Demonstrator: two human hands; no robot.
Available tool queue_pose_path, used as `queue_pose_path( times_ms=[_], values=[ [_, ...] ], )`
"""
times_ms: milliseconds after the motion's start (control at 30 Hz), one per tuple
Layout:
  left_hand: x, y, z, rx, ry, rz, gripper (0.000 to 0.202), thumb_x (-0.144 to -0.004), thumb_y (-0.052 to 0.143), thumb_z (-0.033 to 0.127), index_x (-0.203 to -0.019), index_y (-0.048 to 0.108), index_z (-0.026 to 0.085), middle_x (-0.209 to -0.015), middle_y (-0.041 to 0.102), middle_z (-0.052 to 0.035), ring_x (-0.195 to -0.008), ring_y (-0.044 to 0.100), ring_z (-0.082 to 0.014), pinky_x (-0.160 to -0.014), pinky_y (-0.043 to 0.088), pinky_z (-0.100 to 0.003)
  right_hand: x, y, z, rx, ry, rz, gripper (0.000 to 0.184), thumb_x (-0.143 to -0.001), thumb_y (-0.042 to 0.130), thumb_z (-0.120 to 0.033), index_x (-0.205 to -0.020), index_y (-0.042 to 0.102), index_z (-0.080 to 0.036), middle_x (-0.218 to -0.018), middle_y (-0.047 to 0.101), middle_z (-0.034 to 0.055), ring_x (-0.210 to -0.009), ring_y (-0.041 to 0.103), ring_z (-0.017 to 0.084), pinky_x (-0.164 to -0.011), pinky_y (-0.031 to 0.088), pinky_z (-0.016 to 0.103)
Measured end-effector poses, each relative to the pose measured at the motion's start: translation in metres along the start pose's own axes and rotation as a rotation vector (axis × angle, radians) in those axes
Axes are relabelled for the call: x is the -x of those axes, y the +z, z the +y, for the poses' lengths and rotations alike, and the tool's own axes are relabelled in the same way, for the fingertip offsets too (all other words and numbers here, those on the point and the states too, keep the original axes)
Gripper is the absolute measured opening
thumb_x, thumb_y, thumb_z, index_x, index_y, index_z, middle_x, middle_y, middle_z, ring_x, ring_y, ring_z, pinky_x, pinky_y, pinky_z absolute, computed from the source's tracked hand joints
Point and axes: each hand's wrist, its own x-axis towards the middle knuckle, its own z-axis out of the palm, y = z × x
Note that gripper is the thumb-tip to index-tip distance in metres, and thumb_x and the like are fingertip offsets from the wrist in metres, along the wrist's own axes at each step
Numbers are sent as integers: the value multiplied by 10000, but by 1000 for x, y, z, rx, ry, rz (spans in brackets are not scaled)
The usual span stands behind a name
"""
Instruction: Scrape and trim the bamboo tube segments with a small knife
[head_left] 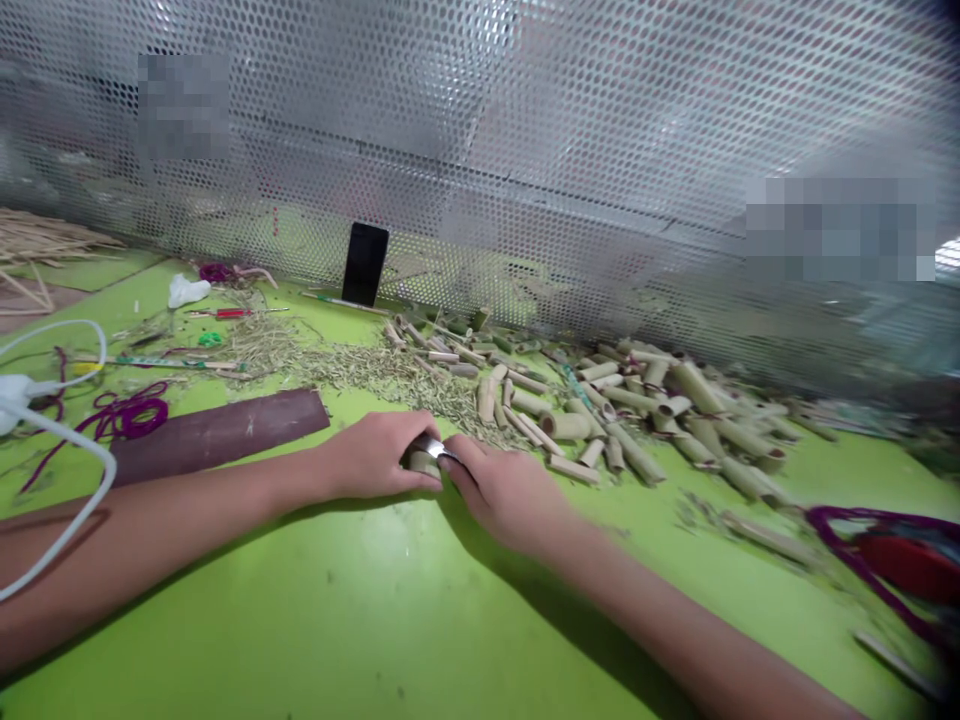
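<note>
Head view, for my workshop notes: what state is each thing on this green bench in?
Left hand: curled around a short bamboo tube
Right hand: pressing a metal piece against that tube
Phone: standing, screen dark
Bamboo tubes: loose heap, lying at all angles
Bamboo shavings: scattered
White cable: loose, looped
Purple cord: loosely coiled

The left hand (371, 455) gripped a short bamboo tube (422, 464) while the right hand (502, 490) held a metal blade (430, 446) against it, above a green table (300, 620). A pile of cut bamboo pieces (637, 420) lay beyond, right, with shavings (352, 368) far left, near a brown strip (217, 435).
</note>
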Motion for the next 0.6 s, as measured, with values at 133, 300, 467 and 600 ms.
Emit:
queue_pose_path(
  times_ms=[133, 300, 467, 600],
  values=[
    [0, 0, 0, 1, 7, 4, 396, -837, 808, 453, -1084, 619, 207, -1018, 742, -61, -893, 681, -245, -747, 491, -329, -1, -4, 0, -21, -4, -28, 218, -1082, 412, -267, -1006, 605, -203, -750, 698, 69, -575, 568, 195, -524, 278, 304],
    [-1, 0, -1, -34, 27, 4, 385, -842, 808, 478, -1027, 619, 199, -966, 728, -48, -871, 667, -240, -735, 463, -314, -3, -8, 1, -64, -5, -68, 212, -1089, 423, -251, -987, 601, -196, -708, 667, 49, -566, 559, 180, -540, 295, 292],
    [-3, 0, -5, -51, 97, 4, 329, -871, 786, 471, -987, 648, 197, -932, 715, -30, -862, 657, -225, -751, 463, -307, 0, -8, 5, -102, -38, -84, 217, -1088, 426, -252, -975, 599, -186, -740, 670, 44, -591, 560, 166, -559, 308, 273],
    [-4, 1, -7, -25, 173, 4, 309, -891, 771, 464, -1026, 677, 203, -985, 737, -41, -926, 674, -236, -822, 491, -329, 5, -6, 7, -125, -59, -77, 228, -1089, 420, -258, -1001, 615, -179, -759, 679, 46, -613, 574, 169, -583, 338, 276]
  ],
)
